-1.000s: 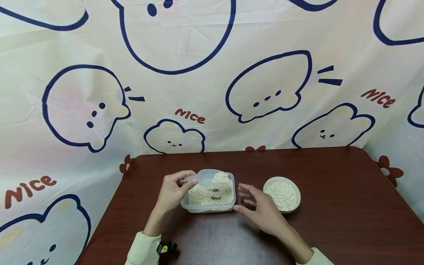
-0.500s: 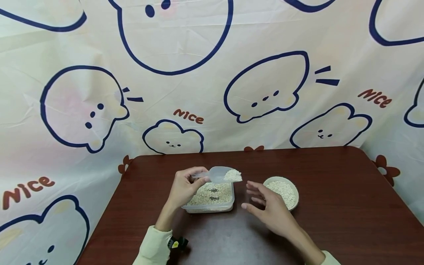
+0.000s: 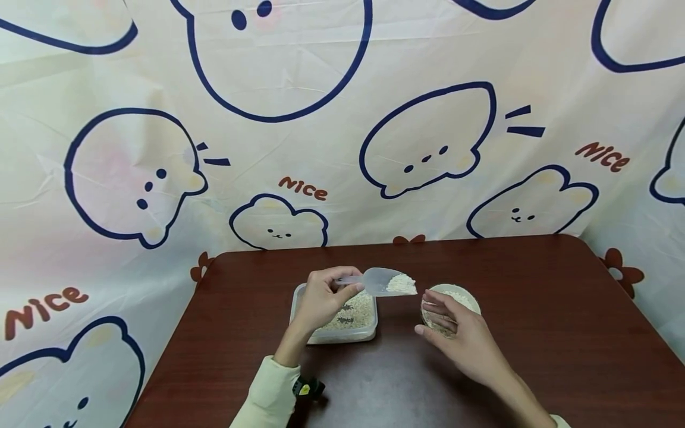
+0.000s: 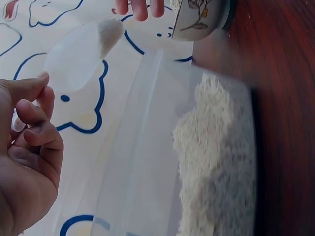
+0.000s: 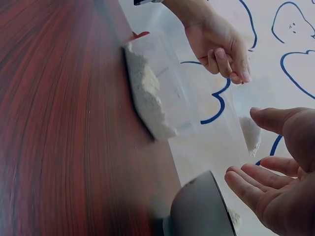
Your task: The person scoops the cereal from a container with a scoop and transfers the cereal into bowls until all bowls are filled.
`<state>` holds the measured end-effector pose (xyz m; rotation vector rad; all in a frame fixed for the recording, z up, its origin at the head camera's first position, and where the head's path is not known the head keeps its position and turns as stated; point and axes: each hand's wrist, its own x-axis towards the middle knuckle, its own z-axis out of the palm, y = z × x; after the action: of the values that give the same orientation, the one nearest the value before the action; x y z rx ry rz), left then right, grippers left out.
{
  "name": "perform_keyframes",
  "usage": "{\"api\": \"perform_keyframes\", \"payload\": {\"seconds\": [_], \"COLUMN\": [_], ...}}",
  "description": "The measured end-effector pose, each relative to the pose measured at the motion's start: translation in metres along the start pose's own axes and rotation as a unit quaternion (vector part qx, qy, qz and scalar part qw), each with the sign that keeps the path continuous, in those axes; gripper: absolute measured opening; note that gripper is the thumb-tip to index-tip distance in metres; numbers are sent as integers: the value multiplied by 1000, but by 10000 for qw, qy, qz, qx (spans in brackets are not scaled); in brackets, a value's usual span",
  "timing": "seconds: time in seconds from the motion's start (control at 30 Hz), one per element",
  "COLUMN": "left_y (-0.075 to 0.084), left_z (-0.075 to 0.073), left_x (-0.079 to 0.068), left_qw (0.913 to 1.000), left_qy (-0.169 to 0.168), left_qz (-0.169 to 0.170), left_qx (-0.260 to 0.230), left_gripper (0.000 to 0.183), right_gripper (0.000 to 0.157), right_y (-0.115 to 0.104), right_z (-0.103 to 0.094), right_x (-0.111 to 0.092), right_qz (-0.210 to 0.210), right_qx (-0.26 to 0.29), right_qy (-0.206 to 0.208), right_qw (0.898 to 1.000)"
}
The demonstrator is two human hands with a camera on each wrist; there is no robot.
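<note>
My left hand point(image 3: 327, 299) pinches the handle of a translucent plastic scoop point(image 3: 377, 282), held above the table between tub and bowl. White oat-like flakes point(image 3: 401, 283) lie heaped at the scoop's tip. Below and left of it, a clear plastic tub point(image 3: 342, 337) holds more flakes, partly covered by the left hand; its see-through wall point(image 4: 142, 147) fills much of the left wrist view. My right hand point(image 3: 471, 345) hovers with fingers extended in front of a round bowl point(image 3: 475, 302) of flakes. The right wrist view shows the bowl's outer side point(image 5: 197, 206) and nothing within the right hand.
A dark red-brown wooden table point(image 3: 567, 333) bears the tub and bowl. Behind it hangs a cloth point(image 3: 342, 148) with blue cartoon outlines. A small black device point(image 3: 308, 387) sits at the left wrist.
The left hand has carried the loaded scoop rightward from over the tub towards the bowl. The right hand has also shifted right, now overlapping the bowl's front in the head view.
</note>
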<state>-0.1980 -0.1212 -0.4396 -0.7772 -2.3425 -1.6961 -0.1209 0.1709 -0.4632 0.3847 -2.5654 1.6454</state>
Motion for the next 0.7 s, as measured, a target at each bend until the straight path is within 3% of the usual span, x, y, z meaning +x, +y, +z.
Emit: {"api": "perform_keyframes", "payload": {"seconds": [0.27, 0.7], "left_y": [4, 12], "left_z": [18, 40], "left_x": [10, 20], "left_qw": [9996, 9975], "left_qy": [-218, -593], "left_qz": [196, -216], "left_qx": [-47, 317], "left_gripper": [7, 8], "right_gripper": [62, 61], "right_y": [4, 14], "right_z": [-15, -40], "right_x": [-10, -20], "right_qz": [85, 8], "right_qx": [-293, -794], "right_qy": [268, 634], "right_qw": [9992, 9948]}}
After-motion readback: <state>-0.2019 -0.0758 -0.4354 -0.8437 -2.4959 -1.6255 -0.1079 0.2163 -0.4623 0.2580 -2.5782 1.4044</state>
